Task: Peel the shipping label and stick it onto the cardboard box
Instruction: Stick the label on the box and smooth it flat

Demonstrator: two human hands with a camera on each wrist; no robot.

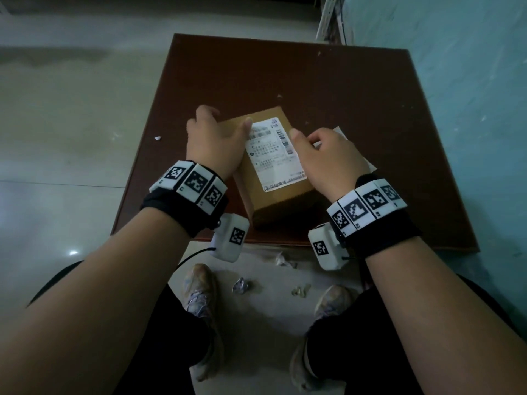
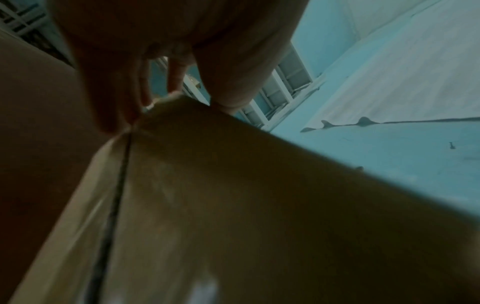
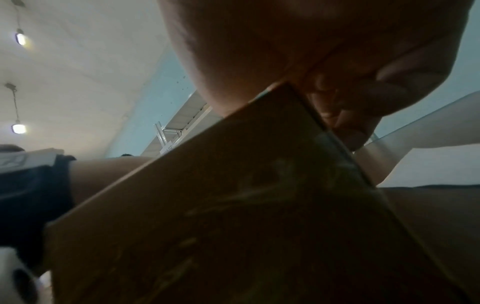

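Note:
A brown cardboard box lies on the dark brown table, and a white printed shipping label lies flat on its top. My left hand grips the box's far left corner, fingers curled over the edge and thumb on top by the label's corner. The left wrist view shows those fingers at the corner of the box. My right hand holds the box's right side, thumb on the label's right edge. Its fingers curl beside the box. A white backing sheet lies under that hand.
Crumpled paper scraps lie on the tiled floor between my shoes, below the table's near edge. A small white scrap sits left of the table. A metal shelf frame and a turquoise wall stand at the right.

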